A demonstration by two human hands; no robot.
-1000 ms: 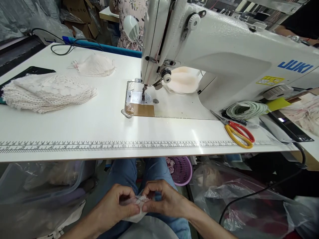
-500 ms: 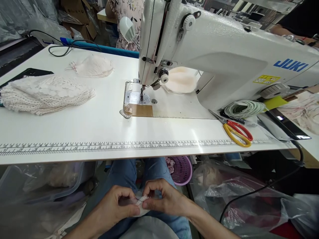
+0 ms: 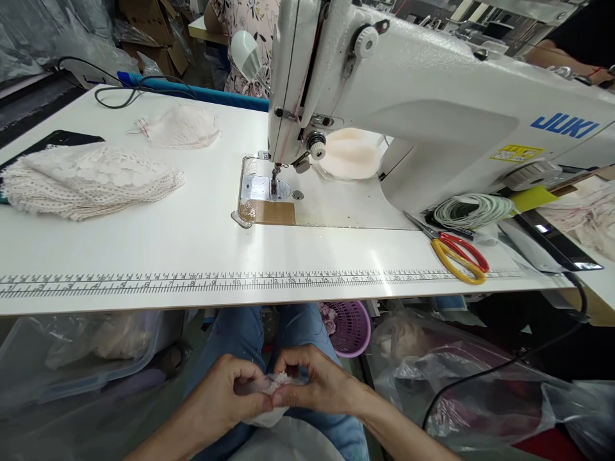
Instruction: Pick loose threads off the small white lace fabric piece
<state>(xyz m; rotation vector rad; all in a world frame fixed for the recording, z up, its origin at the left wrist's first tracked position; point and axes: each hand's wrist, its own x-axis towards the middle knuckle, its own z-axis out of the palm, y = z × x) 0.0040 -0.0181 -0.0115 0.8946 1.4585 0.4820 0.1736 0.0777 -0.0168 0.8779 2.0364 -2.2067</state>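
Over my lap, my left hand (image 3: 243,389) and my right hand (image 3: 307,382) pinch a small white lacy piece of fabric (image 3: 277,381) between thumbs and fingers. Its pale lower part (image 3: 267,419) hangs below my thumbs; the rest is hidden by my fingers. Above my hands is the table's front edge, with a white sewing machine (image 3: 423,83) standing on the tabletop. Its presser foot (image 3: 274,186) has no fabric under it. To the left lies a stack of cream lace pieces (image 3: 91,179), and behind it a pale pink fabric piece (image 3: 180,127).
Scissors with red and yellow handles (image 3: 459,256) lie at the right beside a coil of pale cord (image 3: 473,210). A printed ruler (image 3: 230,282) runs along the table edge. Below are a purple basket (image 3: 353,330), a clear plastic bin (image 3: 91,378) and plastic bags (image 3: 456,371). A person (image 3: 250,19) is behind the table.
My fingers have shifted slightly on the fabric, and more of its ruffled white edge and pale lower part now shows. Both hands stay over my lap.
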